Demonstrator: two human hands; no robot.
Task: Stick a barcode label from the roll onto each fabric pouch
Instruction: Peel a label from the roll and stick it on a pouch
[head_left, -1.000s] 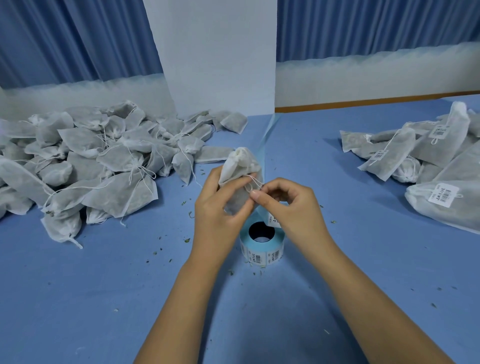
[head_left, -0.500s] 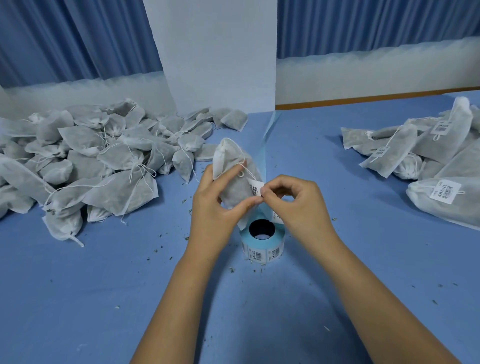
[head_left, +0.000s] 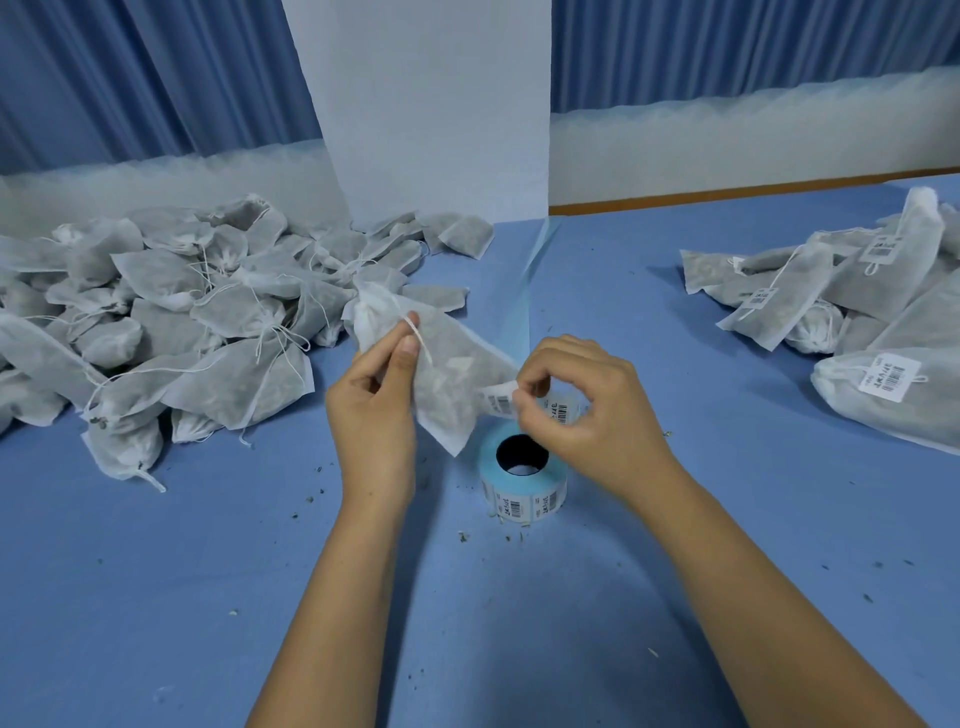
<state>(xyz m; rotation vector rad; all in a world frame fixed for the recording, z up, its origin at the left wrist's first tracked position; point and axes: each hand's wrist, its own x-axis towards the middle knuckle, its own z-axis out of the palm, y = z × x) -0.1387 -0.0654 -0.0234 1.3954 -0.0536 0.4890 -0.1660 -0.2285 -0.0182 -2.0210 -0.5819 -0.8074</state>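
Hanging just above the roll (head_left: 522, 480), a pouch (head_left: 447, 374) is pinched by the left grip (head_left: 371, 415) and a label (head_left: 498, 401) by the right grip (head_left: 582, 410), not yet stuck; a labelled pile (head_left: 857, 312) is seen right, a far larger bare pile (head_left: 182, 312) left

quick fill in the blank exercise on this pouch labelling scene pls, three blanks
1. The left hand grips a fabric pouch and the right hand pinches a barcode label, both over the ____ table.
2. The labelled pouches lie on the person's ____.
3. The unlabelled pouches are piled on the person's ____.
Missing words: blue; right; left
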